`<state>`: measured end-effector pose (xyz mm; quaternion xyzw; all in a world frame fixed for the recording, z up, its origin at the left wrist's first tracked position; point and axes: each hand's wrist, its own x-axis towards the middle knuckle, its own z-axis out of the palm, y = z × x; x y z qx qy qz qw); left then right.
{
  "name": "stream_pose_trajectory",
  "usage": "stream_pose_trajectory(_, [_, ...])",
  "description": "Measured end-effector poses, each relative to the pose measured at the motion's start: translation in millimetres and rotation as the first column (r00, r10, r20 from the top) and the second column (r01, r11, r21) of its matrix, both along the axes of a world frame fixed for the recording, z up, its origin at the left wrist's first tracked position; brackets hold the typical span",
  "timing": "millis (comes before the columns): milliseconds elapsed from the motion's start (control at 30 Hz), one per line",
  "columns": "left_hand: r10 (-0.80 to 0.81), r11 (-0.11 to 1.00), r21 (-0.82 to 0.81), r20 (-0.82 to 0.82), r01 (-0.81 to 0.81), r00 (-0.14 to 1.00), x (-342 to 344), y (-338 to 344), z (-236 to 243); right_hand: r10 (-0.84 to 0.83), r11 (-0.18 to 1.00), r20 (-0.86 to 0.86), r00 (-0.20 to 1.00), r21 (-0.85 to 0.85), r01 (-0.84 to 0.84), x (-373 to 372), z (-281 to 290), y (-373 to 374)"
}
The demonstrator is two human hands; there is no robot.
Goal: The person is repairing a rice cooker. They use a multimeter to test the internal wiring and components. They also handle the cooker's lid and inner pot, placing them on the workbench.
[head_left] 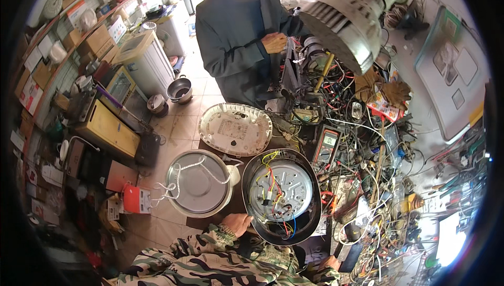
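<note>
My left hand (238, 224), fingers curled, is beside the lower left rim of an upturned round appliance body (252, 222). Whatever it may hold is hidden. Inside that body a metal plate (294, 184) carries red, yellow, blue and black wires. My right hand (329, 263) rests low at the bench edge, close to a dark flat object (352, 257); its fingers are mostly hidden. Left of the body lies a round lid (200, 189) with a white cord across it. Beyond them is a cream oval plastic base cover (236, 130) with its inner side up.
A multimeter (327, 146) stands right of the body, among tangled cables, tools and work gloves (395, 93). A large lamp (346, 28) hangs above. Someone in dark clothes (231, 39) stands opposite, arms folded. Shelves with boxes (100, 40) and a dark pot (179, 90) are leftward.
</note>
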<state>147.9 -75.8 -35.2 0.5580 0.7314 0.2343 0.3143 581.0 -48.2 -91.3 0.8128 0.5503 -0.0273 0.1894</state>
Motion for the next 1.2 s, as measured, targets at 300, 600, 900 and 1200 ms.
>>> stream_pose_trajectory(300, [-0.03, 0.996, 0.077, -0.05, 0.034, 0.998, 3, 2, -26, -0.123, 0.972, 0.083, 0.989, -0.189, 0.137, -24, 24, 10])
stream_pose_trajectory(600, [-0.02, 0.985, 0.17, -0.127, 0.041, 0.992, -1, -9, -34, -0.108, 0.956, -0.021, 0.994, -0.277, 0.098, 8, -11, 24])
stream_pose_trajectory(900, [-0.01, 0.999, 0.047, -0.011, 0.011, 1.0, -3, 0, 9, -0.049, 0.989, -0.004, 0.999, -0.138, 0.048, 11, -18, 10])
stream_pose_trajectory(1200, [0.089, 0.972, 0.224, -0.066, -0.072, 0.994, 12, -15, -18, -0.101, 0.98, -0.07, 0.992, -0.181, 0.087, 18, -18, 14])
